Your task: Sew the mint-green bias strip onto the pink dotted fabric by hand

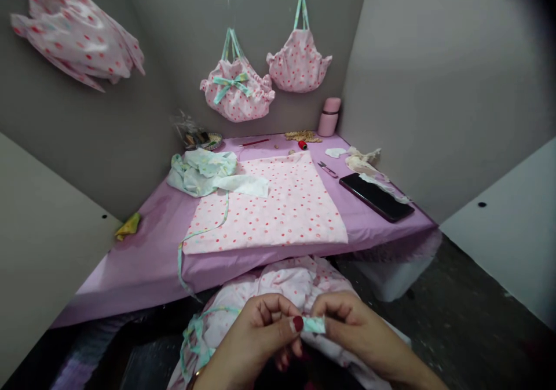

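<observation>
My left hand (pixel 269 329) pinches one end of a small mint-green fabric strip (pixel 313 324) between thumb and fingers. The other end is held by my right hand (pixel 347 320), its fingertips closed close to the left ones. Both hands are low in the view, above my lap. Under and behind them lies bunched pink dotted fabric (pixel 282 280), with green ties (pixel 197 335) at its left. On the table, a flat pink dotted cloth (pixel 273 210) is spread out, with a thin green cord running along its left part and over the table's edge.
On the purple table (pixel 152 251) lie crumpled green fabric (pixel 202 170), a phone (pixel 376 196), small snips (pixel 328 170), red thread (pixel 303 145) and a pink bottle (pixel 329 117). Dotted pieces (pixel 238 91) hang by the back wall. A yellow cloth (pixel 128 226) is at left.
</observation>
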Demonstrator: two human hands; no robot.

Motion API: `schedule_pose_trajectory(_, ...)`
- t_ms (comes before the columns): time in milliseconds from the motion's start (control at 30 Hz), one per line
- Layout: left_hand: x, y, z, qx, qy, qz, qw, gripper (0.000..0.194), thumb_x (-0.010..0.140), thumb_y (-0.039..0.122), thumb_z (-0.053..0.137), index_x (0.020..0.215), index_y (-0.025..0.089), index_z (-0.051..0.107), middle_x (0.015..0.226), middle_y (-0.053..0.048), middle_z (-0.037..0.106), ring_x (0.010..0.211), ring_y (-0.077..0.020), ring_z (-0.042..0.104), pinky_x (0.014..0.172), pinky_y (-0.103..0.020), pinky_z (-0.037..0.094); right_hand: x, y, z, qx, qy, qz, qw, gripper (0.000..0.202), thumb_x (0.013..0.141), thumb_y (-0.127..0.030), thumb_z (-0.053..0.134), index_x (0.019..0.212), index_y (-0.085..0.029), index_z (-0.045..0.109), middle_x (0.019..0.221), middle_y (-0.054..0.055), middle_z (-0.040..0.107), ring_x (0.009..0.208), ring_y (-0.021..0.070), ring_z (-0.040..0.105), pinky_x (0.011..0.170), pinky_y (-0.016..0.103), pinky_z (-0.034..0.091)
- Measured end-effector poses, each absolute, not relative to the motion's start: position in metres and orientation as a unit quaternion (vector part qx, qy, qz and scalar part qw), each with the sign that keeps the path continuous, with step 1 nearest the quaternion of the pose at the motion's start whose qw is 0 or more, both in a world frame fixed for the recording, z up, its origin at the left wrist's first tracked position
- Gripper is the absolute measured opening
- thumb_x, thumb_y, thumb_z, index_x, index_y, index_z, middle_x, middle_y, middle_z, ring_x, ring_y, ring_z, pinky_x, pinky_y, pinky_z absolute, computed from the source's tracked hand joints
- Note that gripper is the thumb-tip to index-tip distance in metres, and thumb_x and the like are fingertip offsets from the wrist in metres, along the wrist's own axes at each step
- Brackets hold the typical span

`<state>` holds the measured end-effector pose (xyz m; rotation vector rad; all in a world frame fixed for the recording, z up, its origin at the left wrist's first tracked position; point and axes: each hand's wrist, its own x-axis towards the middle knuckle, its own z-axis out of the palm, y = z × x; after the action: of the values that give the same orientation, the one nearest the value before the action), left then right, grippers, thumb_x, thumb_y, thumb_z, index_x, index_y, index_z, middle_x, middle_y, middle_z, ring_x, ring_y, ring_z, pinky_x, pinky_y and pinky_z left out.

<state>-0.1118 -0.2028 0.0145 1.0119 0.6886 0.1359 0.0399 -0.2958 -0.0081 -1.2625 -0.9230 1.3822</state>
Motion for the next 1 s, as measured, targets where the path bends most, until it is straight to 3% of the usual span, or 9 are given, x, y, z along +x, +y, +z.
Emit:
schedule_pose_trajectory(133,-0.115,-0.202,0.013,0.473,0.323,0.069,0.817,0.031,0.066,0.041,0.071,0.070,0.012,0.059,0.049,0.002,0.059,0.036,-0.0041,0.044,0.038,-0.014,0.033,0.060,-0.296,-0.020,-0.578,-0.286,0.491,0.586,0.034,0.071,-0.049,0.067,0.064,-0.017,0.058,0.049,-0.009,0.029,0.046,0.0075,0.019,0.043,0.021,0.016)
schedule_pose_trajectory(200,-0.116,-0.202,0.012,0.472,0.321,0.065,0.818,0.031,0.066,0.040,0.071,0.070,0.012,0.058,0.050,0.002,0.059,0.037,-0.0042,0.044,0.039,-0.014,0.033,0.074,-0.298,-0.028,-0.605,-0.253,0.455,0.603,0.033,0.071,-0.048,0.067,0.068,-0.017,0.059,0.049,-0.010,0.026,0.046,0.0076,0.014,0.042,0.021,0.012)
schedule_pose_trajectory(400,-0.116,-0.202,0.009,0.477,0.309,0.054,0.821,0.030,0.067,0.040,0.070,0.070,0.013,0.058,0.050,0.002,0.058,0.038,-0.0051,0.045,0.040,-0.015,0.033,0.096,-0.307,-0.041,-0.686,-0.257,0.352,0.582,0.024,0.075,-0.041,0.063,0.071,-0.018,0.060,0.057,-0.005,0.045,0.047,0.0091,0.031,0.042,0.021,0.023)
schedule_pose_trajectory(533,-0.116,-0.203,0.010,0.496,0.313,0.062,0.807,0.029,0.069,0.039,0.069,0.070,0.013,0.058,0.050,0.002,0.057,0.039,-0.0049,0.044,0.041,-0.015,0.032,0.098,-0.305,-0.048,-0.728,-0.337,0.280,0.527,0.019,0.078,-0.036,0.058,0.071,-0.018,0.062,0.065,0.000,0.056,0.059,0.0152,0.048,0.053,0.025,0.037)
schedule_pose_trajectory(633,-0.115,-0.203,0.010,0.521,0.317,0.069,0.789,0.029,0.071,0.040,0.067,0.071,0.013,0.056,0.050,0.003,0.055,0.039,-0.0051,0.043,0.041,-0.015,0.031,0.091,-0.305,-0.046,-0.777,-0.347,0.208,0.482,0.019,0.079,-0.034,0.056,0.085,-0.018,0.064,0.069,0.002,0.061,0.061,0.0172,0.052,0.054,0.025,0.040)
schedule_pose_trajectory(733,-0.114,-0.205,0.010,0.560,0.328,0.075,0.757,0.027,0.074,0.039,0.063,0.074,0.013,0.056,0.052,0.003,0.055,0.041,-0.0063,0.044,0.041,-0.016,0.032,0.073,-0.307,-0.030,-0.756,-0.368,0.234,0.488,0.026,0.082,-0.038,0.053,0.095,-0.018,0.063,0.075,0.004,0.064,0.065,0.0179,0.056,0.056,0.025,0.042)
schedule_pose_trajectory(867,-0.114,-0.206,0.006,0.620,0.326,0.092,0.707,0.022,0.079,0.036,0.058,0.076,0.014,0.059,0.058,0.001,0.056,0.046,-0.0095,0.049,0.043,-0.019,0.034,0.043,-0.308,-0.003,-0.668,-0.462,0.360,0.458,0.026,0.079,-0.043,0.058,0.078,-0.019,0.067,0.052,-0.003,0.054,0.047,0.0126,0.047,0.044,0.021,0.036)
schedule_pose_trajectory(1000,-0.117,-0.206,0.004,0.660,0.304,0.099,0.680,0.021,0.082,0.033,0.055,0.080,0.013,0.064,0.062,-0.001,0.059,0.050,-0.0105,0.050,0.047,-0.020,0.036,0.030,-0.303,0.006,-0.656,-0.514,0.315,0.455,0.032,0.085,-0.036,0.051,0.062,-0.017,0.064,0.056,0.000,0.059,0.054,0.0140,0.053,0.051,0.022,0.039)
